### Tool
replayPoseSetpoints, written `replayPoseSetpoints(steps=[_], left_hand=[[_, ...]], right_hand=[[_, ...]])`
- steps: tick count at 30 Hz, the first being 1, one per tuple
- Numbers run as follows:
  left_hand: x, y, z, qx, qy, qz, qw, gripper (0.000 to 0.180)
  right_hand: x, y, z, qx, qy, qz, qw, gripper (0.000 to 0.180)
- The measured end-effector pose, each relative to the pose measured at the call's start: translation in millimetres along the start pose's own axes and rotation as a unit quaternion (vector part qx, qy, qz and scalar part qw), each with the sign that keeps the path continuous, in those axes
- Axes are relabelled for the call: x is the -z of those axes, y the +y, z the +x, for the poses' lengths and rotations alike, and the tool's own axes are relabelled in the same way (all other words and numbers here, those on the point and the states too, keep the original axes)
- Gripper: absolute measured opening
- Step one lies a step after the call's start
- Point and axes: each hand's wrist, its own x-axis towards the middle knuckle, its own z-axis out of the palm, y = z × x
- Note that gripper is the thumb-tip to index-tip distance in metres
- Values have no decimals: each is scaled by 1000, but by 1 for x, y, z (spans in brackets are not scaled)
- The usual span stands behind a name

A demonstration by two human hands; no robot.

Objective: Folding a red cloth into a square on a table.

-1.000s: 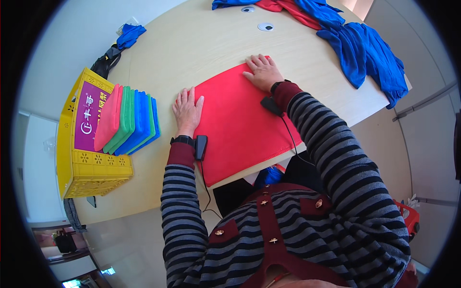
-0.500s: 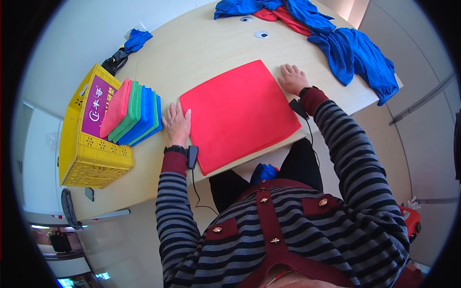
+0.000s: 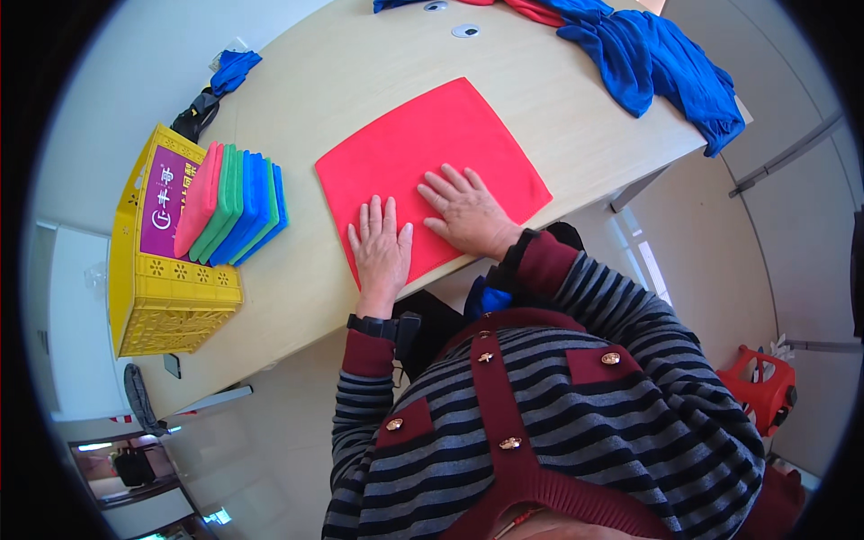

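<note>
A red square cloth (image 3: 423,130) lies spread flat on the pale wooden table (image 3: 297,117), its near edge close to the table's front edge. My left hand (image 3: 382,252) rests palm down on the cloth's near left part, fingers stretched out. Further right, my right hand (image 3: 470,211) also lies flat on the cloth with its fingers spread. Neither hand grips anything. Left of the cloth stands a stack of folded red, green and blue cloths (image 3: 236,207), leaning on edge against a yellow plastic crate (image 3: 184,310).
Crumpled blue cloths (image 3: 666,63) with some red lie at the far right, partly over the table's edge. Two round black-and-white discs (image 3: 465,31) sit at the back. A phone (image 3: 172,364) lies near the left front edge. A red plastic stool (image 3: 760,389) stands at right.
Both hands have moved inward from the cloth's side edges onto its near part. The view has shifted slightly, and the red cloth still lies flat.
</note>
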Motion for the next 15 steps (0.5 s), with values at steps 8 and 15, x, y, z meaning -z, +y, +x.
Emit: replayPoseSetpoints(steps=[8,15], left_hand=[[1,-23,-16,17,16,-27,999,61],[7,-38,-28,73,6,-8,997,59]], right_hand=[[23,78,-29,-137,9,-57,989,63],[40,102,-40,-195,-3,-58,979,62]])
